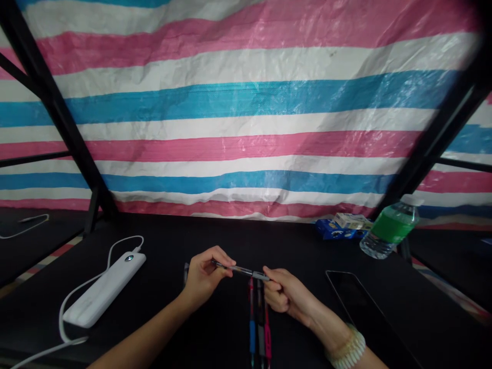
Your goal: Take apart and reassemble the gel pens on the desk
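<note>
Lying at the left of the black tabletop (165,241), a white power bank (105,289) has a white cable (109,261) plugged into its far end. Next, the left hand (205,271) pinches one end of a slim pen (243,270) between thumb and fingers; the barrel bridges the gap between the hands, and the right hand (286,292) clasps the grey end. Just below that end in view, pens (262,335) lie side by side, blue, grey and pink. Beyond the pale wrist bracelet (349,351) lies a dark phone (355,297). Farther back sit a blue box (332,230), contents hidden, and a capped, green-labelled bottle (392,228), its fill unclear.
</note>
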`<state>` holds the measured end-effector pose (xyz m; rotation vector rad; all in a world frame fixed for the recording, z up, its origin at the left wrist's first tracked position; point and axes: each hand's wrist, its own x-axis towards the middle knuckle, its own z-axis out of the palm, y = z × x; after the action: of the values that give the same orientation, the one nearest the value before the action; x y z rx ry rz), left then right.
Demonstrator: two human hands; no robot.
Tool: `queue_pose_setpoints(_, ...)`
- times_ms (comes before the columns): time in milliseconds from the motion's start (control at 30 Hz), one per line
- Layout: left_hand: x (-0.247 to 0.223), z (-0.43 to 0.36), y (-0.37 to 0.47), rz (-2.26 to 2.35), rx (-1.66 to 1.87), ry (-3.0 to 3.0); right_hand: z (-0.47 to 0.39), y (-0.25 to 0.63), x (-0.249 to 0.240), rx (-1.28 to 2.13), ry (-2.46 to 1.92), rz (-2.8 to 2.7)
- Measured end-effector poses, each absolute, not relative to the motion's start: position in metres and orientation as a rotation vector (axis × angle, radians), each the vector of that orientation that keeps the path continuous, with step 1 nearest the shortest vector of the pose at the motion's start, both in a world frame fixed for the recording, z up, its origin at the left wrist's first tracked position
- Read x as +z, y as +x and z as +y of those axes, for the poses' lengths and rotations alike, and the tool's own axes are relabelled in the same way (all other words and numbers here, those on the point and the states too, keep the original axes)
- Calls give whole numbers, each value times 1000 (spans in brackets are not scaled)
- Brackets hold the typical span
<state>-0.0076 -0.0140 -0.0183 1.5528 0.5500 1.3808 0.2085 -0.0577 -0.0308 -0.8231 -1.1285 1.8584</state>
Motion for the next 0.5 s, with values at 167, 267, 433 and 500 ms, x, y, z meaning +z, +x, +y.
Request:
queue_pose_setpoints(167,-17,-7,-6,524,1353,1180,-60,202,-28,1607,-995,-1281)
queue_pose_setpoints(267,-13,-6,-5,485,1296,1048,-59,203,-27,1330,-1071,-1325)
queue_pose_setpoints(433,-13,-10,-3,522,1212,1075,-58,205,-28,1092,-1095,-1300)
queue_pose_setpoints(500,-14,-11,-2,533,1197,1102,-59,205,-28,1089,-1094,-1301)
